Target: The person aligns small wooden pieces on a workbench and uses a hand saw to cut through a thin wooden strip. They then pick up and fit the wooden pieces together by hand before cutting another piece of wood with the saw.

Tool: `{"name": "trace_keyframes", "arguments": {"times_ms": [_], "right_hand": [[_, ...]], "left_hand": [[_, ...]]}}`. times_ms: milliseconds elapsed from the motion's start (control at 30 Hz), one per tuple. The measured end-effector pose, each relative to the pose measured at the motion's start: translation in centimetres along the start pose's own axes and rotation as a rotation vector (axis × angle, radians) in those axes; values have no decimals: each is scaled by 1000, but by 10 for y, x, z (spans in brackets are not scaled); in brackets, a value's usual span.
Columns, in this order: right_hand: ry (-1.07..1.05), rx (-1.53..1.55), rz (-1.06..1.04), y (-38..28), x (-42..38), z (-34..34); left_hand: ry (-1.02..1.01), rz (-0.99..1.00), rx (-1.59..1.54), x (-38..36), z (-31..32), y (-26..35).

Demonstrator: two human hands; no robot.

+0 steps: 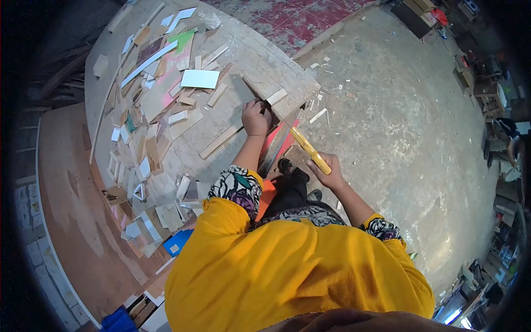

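Note:
My right hand is closed around the yellow handle of a hand saw. Its thin blade slants up and left from the handle, over the corner of the worktable. My left hand lies on the tabletop with curled fingers, pressing down on a narrow wood strip. On the far side of the blade a short pale wood end lines up with that strip. The fingertips of my left hand are close beside the blade, and dark shadow partly hides them.
Many wood and white board offcuts cover the table's left side, among them a white rectangular piece. A brown wood panel lies at far left. Small scraps lie on the concrete floor to the right. Cluttered shelves line the right edge.

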State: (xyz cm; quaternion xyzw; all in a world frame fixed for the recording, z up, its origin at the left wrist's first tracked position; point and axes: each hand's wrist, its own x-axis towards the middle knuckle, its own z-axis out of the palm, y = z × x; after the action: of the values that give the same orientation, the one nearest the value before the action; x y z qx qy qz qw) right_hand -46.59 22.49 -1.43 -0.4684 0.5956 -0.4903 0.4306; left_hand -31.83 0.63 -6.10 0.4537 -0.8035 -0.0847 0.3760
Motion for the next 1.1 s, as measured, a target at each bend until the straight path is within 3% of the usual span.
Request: {"name": "trace_keyframes", "arguments": {"times_ms": [167,267,400,500,567,633,800,900,967,1033,1100], "right_hand": [[-15,-1,16,-10,-1,4],[133,-28,-52,-18,-1,15],[50,-48,37,-7,25,23],[82,1,-61,-11,16,18],[94,27,-21,0,5,21],[126,-128,-90,-1,7,23],[116,-39,-124,0,56,34],[136,-37,-80,-9,28,26],[186,-149,-182,-1,2,20],[140,-57,-11,-10,-7,18],[140,-109,2,-11,21,22]], "left_hand": [[-14,-2,-21,1,4,-7],[-31,0,-37,4,1,-7],[-44,-8,-69,0,3,-8],[-50,-10,-41,1,3,-8],[-52,28,3,4,-1,-4],[-74,13,-47,5,1,-7],[-71,-40,-26,5,0,-7],[-56,-41,-28,4,1,-6],[-98,-46,-6,4,-2,-6],[-143,-61,20,3,-2,-6],[-111,-31,-13,5,-2,-7]]}}
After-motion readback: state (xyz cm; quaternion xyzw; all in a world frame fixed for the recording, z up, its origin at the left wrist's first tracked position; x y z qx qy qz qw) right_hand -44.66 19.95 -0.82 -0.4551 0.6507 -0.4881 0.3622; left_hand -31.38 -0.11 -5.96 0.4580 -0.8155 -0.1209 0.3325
